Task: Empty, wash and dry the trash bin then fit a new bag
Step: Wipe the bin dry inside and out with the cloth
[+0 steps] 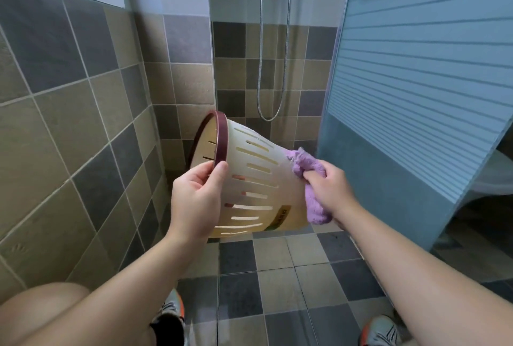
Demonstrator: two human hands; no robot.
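Observation:
A cream plastic trash bin [258, 179] with slotted sides and a dark red rim is held in the air on its side, its mouth turned to the left. My left hand [197, 201] grips the rim, thumb outside and fingers inside the mouth. My right hand [330, 187] clutches a bunched purple cloth [308, 176] and presses it against the bin's outer wall near the base. A small label shows on the bin's lower side. The inside of the bin is mostly hidden.
Tiled walls stand close on the left and ahead, with a shower hose [273, 68] hanging on the far wall. A striped frosted glass panel [416, 82] rises on the right. The tiled floor [291, 276] lies below; my knee and shoes show at the bottom.

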